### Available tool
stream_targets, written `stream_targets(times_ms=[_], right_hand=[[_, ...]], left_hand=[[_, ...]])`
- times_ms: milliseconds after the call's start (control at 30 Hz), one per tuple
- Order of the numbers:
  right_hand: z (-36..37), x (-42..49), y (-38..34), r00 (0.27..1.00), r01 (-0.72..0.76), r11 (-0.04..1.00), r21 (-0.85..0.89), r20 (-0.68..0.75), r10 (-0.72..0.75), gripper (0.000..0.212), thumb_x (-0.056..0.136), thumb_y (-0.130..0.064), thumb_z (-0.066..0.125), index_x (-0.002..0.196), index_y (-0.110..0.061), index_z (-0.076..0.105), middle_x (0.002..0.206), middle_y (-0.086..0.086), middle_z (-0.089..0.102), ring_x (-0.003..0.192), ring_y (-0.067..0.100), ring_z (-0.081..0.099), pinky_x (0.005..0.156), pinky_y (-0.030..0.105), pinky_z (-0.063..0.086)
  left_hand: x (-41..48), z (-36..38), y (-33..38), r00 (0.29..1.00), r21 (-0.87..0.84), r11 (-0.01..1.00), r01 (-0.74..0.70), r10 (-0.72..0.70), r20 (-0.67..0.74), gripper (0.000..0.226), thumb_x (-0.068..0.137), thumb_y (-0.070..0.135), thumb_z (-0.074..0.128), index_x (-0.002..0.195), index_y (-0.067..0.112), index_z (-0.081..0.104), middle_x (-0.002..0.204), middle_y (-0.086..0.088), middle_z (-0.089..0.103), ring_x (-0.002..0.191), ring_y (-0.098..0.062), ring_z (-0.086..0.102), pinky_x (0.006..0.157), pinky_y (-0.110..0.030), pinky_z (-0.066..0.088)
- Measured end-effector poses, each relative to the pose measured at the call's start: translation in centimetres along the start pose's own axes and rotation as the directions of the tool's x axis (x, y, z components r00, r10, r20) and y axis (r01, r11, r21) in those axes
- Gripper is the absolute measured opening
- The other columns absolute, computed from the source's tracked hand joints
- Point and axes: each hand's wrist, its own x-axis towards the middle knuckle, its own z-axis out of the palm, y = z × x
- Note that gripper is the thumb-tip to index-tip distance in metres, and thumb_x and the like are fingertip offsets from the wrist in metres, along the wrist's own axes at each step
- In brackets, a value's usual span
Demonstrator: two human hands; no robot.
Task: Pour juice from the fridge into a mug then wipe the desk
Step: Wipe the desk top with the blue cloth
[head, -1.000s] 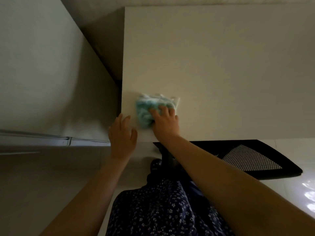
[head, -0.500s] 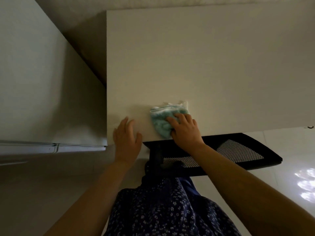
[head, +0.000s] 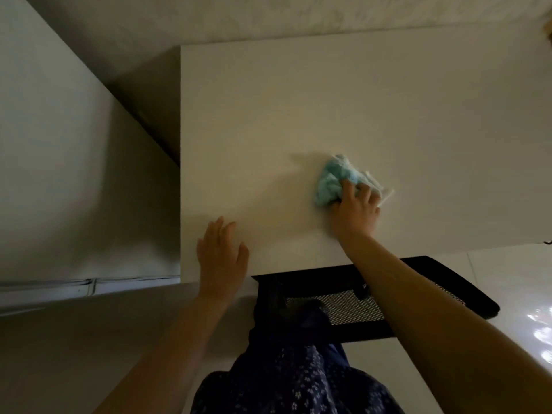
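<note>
Cloth [head: 331, 182] of light blue colour, with a paler white part at its right side, lies bunched on the white table [head: 328, 100], a little right of the middle and near the front edge. To me it looks soft, fluffy and very light, with no stiffness of its own, so I judge that it will fold and roll under the fingers if the pressure is weak. I think the best hold is from above on the middle of the bunch, with the palm pressing down, so that the loose white corner only trails behind. The table top seems smooth, so the cloth should glide easily on it.

The right hand [head: 357, 210] has its fingers curled over the near side of the cloth and grips it against the table. The left hand [head: 222, 252] lies flat with straight fingers on the front edge of the table, well apart from the cloth, and it holds nothing.

As for containers, the mug and the juice do not show in this view, so I cannot say what is in them.

Below the table edge I see a black mesh chair [head: 418, 300], a dark flowered garment [head: 292, 380] and a pale shiny floor [head: 507, 279].
</note>
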Motion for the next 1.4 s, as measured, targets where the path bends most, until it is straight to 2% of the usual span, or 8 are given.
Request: stream_targets(times_ms=[167,367,500,633,733,867,1000,1400], right_hand=[[2.1,1.0,-8.6,0.963,0.257,0.966,-0.029,0.086,-0.254,0.049,0.092,-0.03,0.043,0.139,-0.024,0.034,0.14,0.018,0.034,0.126,0.042,0.029,0.101,0.048,0.029],[4.6,-2.0,-16.7,0.817,0.56,0.828,-0.034,0.19,-0.544,0.047,0.091,-0.028,0.043,0.137,-0.026,0.034,0.141,0.015,0.032,0.128,0.042,0.027,0.102,0.048,0.031],[5.6,-5.1,-17.4,0.643,0.752,0.658,-0.045,0.27,-0.717,0.054,0.089,-0.037,0.051,0.138,-0.028,0.032,0.142,0.013,0.03,0.13,0.039,0.025,0.101,0.049,0.035],[5.6,-6.5,-15.1,0.6,0.784,0.62,-0.029,0.291,-0.746,0.051,0.09,-0.041,0.048,0.137,-0.028,0.036,0.139,0.012,0.036,0.128,0.037,0.028,0.096,0.049,0.037],[4.8,-7.1,-12.4,0.638,0.75,0.661,-0.015,0.275,-0.719,0.05,0.087,-0.038,0.052,0.134,-0.026,0.043,0.135,0.014,0.043,0.125,0.038,0.034,0.092,0.048,0.04],[3.2,-6.9,-8.2,0.767,0.622,0.782,-0.04,0.23,-0.598,0.048,0.074,-0.033,0.065,0.12,-0.025,0.057,0.121,0.014,0.056,0.11,0.042,0.051,0.078,0.049,0.049],[1.1,-6.1,-3.7,0.877,0.462,0.884,-0.07,0.186,-0.443,0.051,0.077,-0.029,0.061,0.127,-0.025,0.051,0.13,0.013,0.049,0.118,0.041,0.044,0.085,0.049,0.043],[-2.0,-4.8,4.4,0.988,0.124,0.987,-0.106,0.102,-0.114,0.05,0.083,-0.029,0.052,0.132,-0.024,0.042,0.134,0.013,0.041,0.123,0.038,0.034,0.095,0.049,0.039]], left_hand=[[1.8,-1.5,-1.6,0.999,0.017,1.0,0.012,-0.011,-0.046,0.062,0.083,0.041,0.03,0.134,0.01,0.045,0.146,-0.017,0.038,0.138,-0.035,0.029,0.109,-0.058,0.026],[2.6,-3.0,-4.4,0.976,-0.092,0.987,0.133,-0.147,-0.16,0.071,0.082,0.047,0.031,0.138,0.003,0.039,0.143,-0.021,0.041,0.133,-0.038,0.037,0.104,-0.057,0.033],[1.1,-2.6,-4.6,0.957,-0.17,0.974,0.151,-0.187,-0.221,0.074,0.087,0.051,0.033,0.14,0.0,0.033,0.142,-0.021,0.041,0.131,-0.035,0.04,0.107,-0.047,0.034],[0.7,-1.9,-3.8,0.973,-0.183,0.978,0.102,-0.137,-0.187,0.06,0.086,0.036,0.04,0.136,0.001,0.038,0.134,-0.022,0.05,0.119,-0.036,0.051,0.097,-0.052,0.044],[0.4,-1.4,-2.8,0.991,-0.116,0.992,0.045,-0.059,-0.123,0.061,0.084,0.037,0.043,0.134,0.005,0.036,0.133,-0.023,0.05,0.115,-0.04,0.053,0.092,-0.056,0.045],[-0.1,-0.5,-1.5,0.999,-0.009,1.0,-0.026,0.026,-0.032,0.072,0.081,0.051,0.043,0.138,0.008,0.035,0.141,-0.021,0.044,0.126,-0.039,0.044,0.102,-0.06,0.035],[-0.2,-0.1,-1.2,0.996,0.05,0.996,-0.074,0.071,0.044,0.078,0.079,0.057,0.033,0.143,0.013,0.034,0.148,-0.012,0.036,0.137,-0.034,0.031,0.11,-0.056,0.022],[0.0,-0.5,-1.4,0.993,0.079,0.993,-0.091,0.084,0.084,0.072,0.08,0.051,0.034,0.139,0.013,0.041,0.149,-0.013,0.034,0.14,-0.032,0.025,0.112,-0.053,0.017]])
